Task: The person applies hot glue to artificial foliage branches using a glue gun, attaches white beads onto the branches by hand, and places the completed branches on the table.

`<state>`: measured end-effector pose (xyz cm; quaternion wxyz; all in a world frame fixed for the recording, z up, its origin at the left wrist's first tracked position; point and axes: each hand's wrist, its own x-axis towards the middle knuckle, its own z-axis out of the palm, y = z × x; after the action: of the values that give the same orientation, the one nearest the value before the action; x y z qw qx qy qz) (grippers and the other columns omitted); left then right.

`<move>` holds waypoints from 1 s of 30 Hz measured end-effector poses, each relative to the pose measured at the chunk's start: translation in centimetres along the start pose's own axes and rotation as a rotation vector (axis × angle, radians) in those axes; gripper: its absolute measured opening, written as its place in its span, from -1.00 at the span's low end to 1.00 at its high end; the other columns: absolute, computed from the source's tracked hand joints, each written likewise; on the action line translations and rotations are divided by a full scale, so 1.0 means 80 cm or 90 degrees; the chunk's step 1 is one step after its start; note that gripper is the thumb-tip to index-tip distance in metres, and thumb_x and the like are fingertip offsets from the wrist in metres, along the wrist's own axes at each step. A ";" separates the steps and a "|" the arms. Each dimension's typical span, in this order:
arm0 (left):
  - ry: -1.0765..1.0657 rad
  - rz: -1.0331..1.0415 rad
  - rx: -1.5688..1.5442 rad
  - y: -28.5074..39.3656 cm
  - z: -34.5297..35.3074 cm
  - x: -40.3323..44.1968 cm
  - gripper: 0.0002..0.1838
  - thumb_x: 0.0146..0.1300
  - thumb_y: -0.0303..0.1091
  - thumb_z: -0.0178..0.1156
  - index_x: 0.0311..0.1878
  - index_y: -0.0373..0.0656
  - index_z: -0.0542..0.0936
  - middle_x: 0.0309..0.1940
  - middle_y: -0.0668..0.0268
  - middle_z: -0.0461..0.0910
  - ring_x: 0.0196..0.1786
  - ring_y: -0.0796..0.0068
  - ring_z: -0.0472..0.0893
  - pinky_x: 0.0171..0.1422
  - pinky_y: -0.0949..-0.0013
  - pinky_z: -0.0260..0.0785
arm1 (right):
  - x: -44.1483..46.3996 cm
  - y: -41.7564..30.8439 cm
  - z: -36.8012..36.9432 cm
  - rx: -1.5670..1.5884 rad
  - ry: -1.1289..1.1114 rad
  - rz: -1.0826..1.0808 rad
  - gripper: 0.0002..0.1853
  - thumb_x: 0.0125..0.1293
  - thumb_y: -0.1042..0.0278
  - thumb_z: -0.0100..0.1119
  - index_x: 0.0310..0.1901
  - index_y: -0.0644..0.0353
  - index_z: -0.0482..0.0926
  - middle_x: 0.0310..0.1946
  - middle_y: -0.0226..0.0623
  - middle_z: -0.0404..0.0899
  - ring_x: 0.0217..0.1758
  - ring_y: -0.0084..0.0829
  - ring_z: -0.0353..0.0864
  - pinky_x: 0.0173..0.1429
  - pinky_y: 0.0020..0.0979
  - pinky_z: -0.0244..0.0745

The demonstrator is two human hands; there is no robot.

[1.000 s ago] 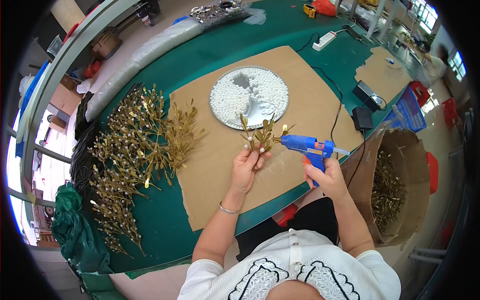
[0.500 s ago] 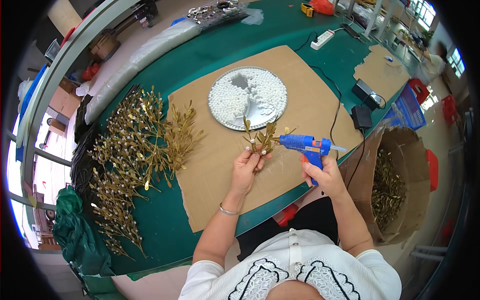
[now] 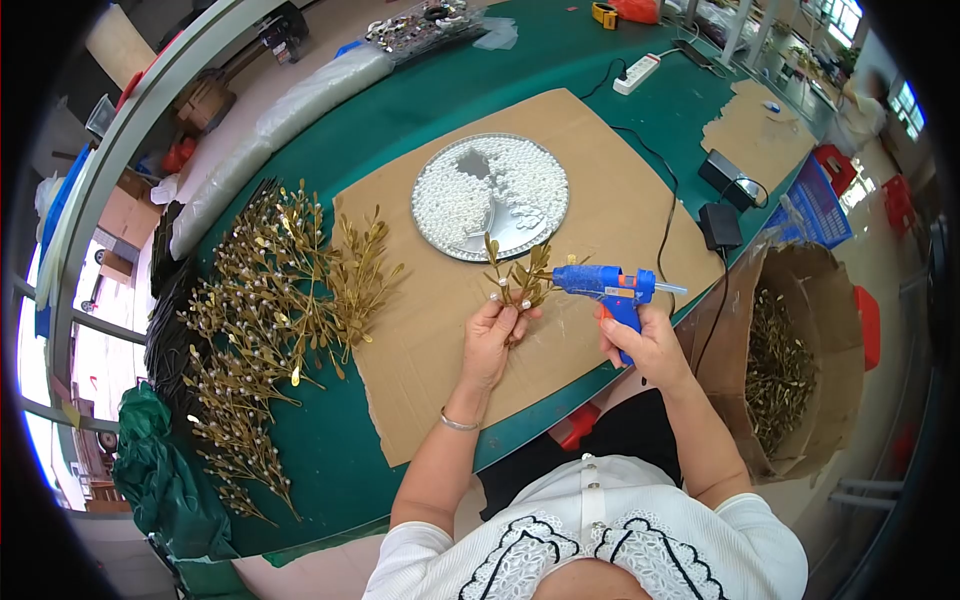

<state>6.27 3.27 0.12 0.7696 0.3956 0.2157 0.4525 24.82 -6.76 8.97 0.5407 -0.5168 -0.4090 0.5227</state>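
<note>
My left hand (image 3: 492, 335) pinches a gold artificial leaf sprig (image 3: 528, 278) with a few white pearl beads on it. In my right hand (image 3: 645, 345) is a blue hot glue gun (image 3: 605, 283), its nozzle pointing left at the sprig's leaves. Whether the nozzle touches them I cannot tell. Just beyond the sprig, a round silver tray (image 3: 520, 238) holds many white pearl beads (image 3: 440, 195) and lies on a cardboard sheet (image 3: 450, 390). Left of my hands, a pile of gold sprigs with pearls (image 3: 260, 300) spreads over the green table.
A cardboard box (image 3: 850, 370) of gold sprigs stands at the right. A black cord runs past a power adapter (image 3: 720, 226) and a black box (image 3: 732, 180). Farther back lies a white power strip (image 3: 637, 74). A person (image 3: 860, 110) is at the far right.
The view has shifted slightly. The glue gun has turned a little in my right hand, its nozzle staying beside the sprig. My left hand keeps its hold on the sprig.
</note>
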 end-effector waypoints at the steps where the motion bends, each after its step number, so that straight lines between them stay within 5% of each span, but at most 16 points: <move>1: 0.000 0.000 0.000 0.000 0.000 0.000 -0.74 0.34 -0.40 -0.05 0.03 -0.26 0.48 -0.29 0.14 0.58 -0.49 0.70 0.28 -0.39 0.64 0.13 | -0.001 0.001 0.000 -0.005 0.000 0.000 -0.85 0.25 0.39 0.07 -0.23 0.27 0.45 -0.57 -0.38 0.45 -0.63 -0.65 0.39 -0.55 -0.63 0.27; 30: 0.002 0.004 -0.011 0.003 0.002 -0.001 -0.72 0.34 -0.39 -0.05 0.04 -0.31 0.46 -0.27 0.15 0.57 -0.48 0.68 0.27 -0.37 0.63 0.13 | -0.005 -0.001 0.006 0.020 0.010 0.023 -0.80 0.22 0.39 0.06 -0.17 0.30 0.43 -0.55 -0.35 0.44 -0.61 -0.60 0.39 -0.51 -0.60 0.30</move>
<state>6.24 3.20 0.42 0.7712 0.3892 0.2118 0.4571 24.27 -7.10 9.17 0.5423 -0.5194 -0.3872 0.5350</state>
